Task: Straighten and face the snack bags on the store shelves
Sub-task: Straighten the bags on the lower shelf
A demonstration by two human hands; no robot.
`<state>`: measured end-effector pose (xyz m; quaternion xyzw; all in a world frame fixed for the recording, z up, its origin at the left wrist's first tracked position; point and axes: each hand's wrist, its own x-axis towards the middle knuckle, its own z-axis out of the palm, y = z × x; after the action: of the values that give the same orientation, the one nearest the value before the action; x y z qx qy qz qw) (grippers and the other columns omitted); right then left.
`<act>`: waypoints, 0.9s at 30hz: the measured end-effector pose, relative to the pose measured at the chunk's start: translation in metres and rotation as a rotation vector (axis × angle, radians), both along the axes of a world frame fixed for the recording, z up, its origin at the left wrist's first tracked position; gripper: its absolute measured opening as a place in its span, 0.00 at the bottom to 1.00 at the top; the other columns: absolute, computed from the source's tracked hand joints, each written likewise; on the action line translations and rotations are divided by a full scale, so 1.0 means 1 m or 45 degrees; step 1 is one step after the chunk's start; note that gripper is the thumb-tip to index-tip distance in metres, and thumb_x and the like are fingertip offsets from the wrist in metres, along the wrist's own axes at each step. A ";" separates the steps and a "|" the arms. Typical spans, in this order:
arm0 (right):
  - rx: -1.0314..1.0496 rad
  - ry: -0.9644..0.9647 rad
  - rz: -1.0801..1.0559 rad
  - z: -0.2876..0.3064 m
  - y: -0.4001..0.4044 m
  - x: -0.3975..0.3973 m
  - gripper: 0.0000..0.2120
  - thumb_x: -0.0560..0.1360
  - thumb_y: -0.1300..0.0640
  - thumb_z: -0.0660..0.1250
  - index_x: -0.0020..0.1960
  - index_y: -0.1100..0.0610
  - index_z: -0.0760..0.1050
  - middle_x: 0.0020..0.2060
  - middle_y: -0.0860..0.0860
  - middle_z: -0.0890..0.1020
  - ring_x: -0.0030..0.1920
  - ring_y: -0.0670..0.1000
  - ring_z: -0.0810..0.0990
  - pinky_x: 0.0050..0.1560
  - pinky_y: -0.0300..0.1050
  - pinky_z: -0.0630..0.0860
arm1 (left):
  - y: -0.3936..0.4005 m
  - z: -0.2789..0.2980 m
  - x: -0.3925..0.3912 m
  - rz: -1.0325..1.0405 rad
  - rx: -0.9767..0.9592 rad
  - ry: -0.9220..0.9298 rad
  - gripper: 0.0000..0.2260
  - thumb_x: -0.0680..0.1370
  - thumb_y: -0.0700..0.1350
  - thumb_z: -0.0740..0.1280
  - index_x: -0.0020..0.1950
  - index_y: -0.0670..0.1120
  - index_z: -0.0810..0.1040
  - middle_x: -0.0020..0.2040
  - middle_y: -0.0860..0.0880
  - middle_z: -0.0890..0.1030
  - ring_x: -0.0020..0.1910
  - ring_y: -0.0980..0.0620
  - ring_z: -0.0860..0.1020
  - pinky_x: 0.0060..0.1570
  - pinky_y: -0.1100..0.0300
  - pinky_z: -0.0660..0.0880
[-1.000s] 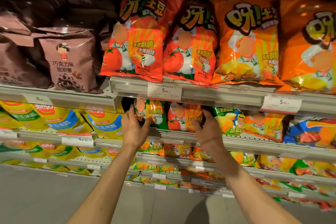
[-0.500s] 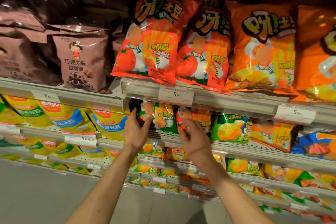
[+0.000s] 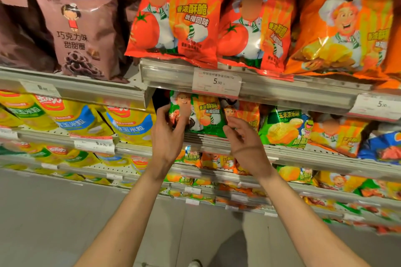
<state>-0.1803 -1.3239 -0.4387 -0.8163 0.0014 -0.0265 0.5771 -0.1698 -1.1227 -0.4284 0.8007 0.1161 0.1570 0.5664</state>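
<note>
Green snack bag (image 3: 202,115), centre of frame, second shelf (image 3: 303,154) under the 5.90 price tag (image 3: 217,82): glossy green and orange, cartoon chef, white Chinese lettering, standing upright and front-facing. Left hand (image 3: 168,134) grips its left edge, thumb on the front, fingers behind. Right hand (image 3: 243,138) is loosely curled and half open just right of the green bag, in front of the red-orange bag (image 3: 249,115); contact unclear. Big red tomato bags (image 3: 178,19) sit on the shelf above.
</note>
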 end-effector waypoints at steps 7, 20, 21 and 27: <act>0.036 0.057 0.043 0.014 0.004 -0.002 0.19 0.82 0.44 0.62 0.68 0.51 0.74 0.53 0.38 0.78 0.52 0.30 0.75 0.51 0.19 0.66 | 0.003 -0.004 -0.043 -0.108 -0.190 -0.026 0.22 0.75 0.61 0.73 0.62 0.51 0.73 0.48 0.50 0.83 0.44 0.47 0.86 0.48 0.41 0.82; 0.172 0.312 0.152 0.021 -0.027 -0.063 0.14 0.78 0.45 0.70 0.63 0.44 0.78 0.57 0.40 0.84 0.57 0.39 0.82 0.58 0.40 0.77 | -0.027 -0.012 -0.087 -0.381 -0.426 0.249 0.31 0.68 0.71 0.72 0.67 0.58 0.73 0.59 0.54 0.84 0.59 0.54 0.83 0.59 0.50 0.79; 0.181 0.310 0.163 0.023 -0.034 -0.068 0.13 0.79 0.47 0.69 0.63 0.45 0.78 0.56 0.40 0.85 0.56 0.39 0.83 0.55 0.37 0.78 | -0.036 -0.009 -0.088 -0.405 -0.473 0.257 0.27 0.72 0.66 0.73 0.66 0.57 0.73 0.57 0.56 0.85 0.57 0.55 0.84 0.57 0.54 0.80; 0.210 0.306 0.066 0.026 -0.079 -0.088 0.07 0.75 0.47 0.72 0.52 0.46 0.82 0.51 0.49 0.87 0.55 0.51 0.85 0.63 0.60 0.78 | -0.082 0.000 -0.098 -0.521 -0.549 0.278 0.18 0.78 0.50 0.71 0.68 0.52 0.75 0.57 0.54 0.86 0.55 0.58 0.84 0.56 0.58 0.81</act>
<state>-0.2685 -1.4026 -0.4130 -0.7631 0.0515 0.0865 0.6384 -0.2683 -1.2042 -0.4287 0.6811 0.0432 -0.0754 0.7270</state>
